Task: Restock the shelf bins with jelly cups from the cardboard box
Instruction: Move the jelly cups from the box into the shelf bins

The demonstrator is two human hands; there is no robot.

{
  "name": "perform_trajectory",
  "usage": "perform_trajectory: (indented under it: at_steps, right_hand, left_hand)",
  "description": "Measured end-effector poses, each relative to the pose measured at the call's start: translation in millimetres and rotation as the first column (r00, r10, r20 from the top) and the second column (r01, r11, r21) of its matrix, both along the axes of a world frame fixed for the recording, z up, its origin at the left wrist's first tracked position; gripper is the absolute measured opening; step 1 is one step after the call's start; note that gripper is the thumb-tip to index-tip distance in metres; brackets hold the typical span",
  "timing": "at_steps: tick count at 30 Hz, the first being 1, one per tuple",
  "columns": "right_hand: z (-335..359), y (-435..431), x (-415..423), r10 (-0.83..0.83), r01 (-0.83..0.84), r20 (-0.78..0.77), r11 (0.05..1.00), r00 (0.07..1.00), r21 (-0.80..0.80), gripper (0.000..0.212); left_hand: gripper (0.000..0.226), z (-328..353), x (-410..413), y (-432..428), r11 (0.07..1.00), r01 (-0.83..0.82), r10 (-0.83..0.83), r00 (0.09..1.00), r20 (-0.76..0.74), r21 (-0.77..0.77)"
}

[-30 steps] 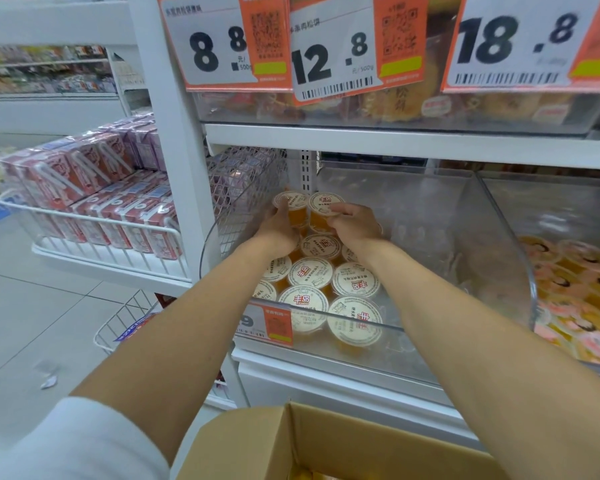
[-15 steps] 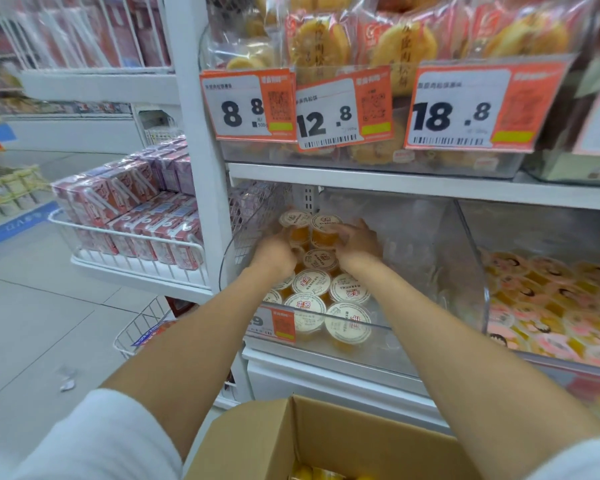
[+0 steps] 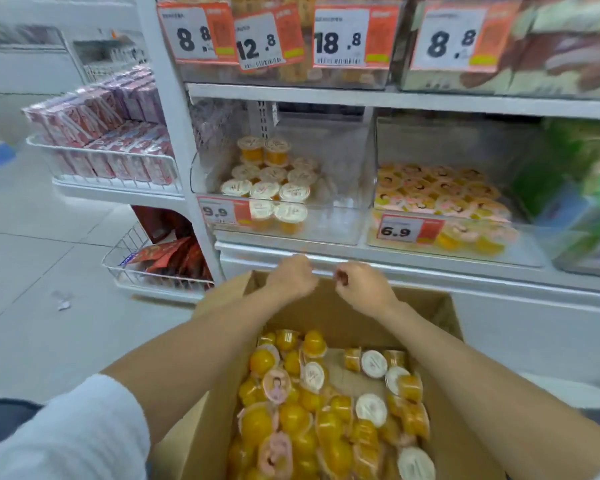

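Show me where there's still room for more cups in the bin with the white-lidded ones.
The right half of the left clear bin is bare, from the white-lidded cups across to its right wall, front to back. The left half is packed, with cups stacked at the back. The neighbouring bin is crowded, with pink-lidded cups over most of its floor.
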State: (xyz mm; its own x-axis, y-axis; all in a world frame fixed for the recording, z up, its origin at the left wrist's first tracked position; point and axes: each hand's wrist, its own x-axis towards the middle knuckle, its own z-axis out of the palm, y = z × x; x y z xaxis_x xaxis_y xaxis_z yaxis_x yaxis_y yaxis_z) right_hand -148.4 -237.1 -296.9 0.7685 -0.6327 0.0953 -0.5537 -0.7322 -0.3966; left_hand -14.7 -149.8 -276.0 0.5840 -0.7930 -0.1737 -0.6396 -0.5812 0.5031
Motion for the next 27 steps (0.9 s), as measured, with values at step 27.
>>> perform_trajectory:
  at_steps: [27]
  right_hand:
    - [-309.0, 34.5, -11.8, -0.184, 0.441, -0.4, 0.396, 0.898, 0.806, 0.031]
  left_hand:
    - [0.042, -256.2, -1.9, -9.5, 0.941, -0.231, 0.289, 0.93, -0.228, 0.249]
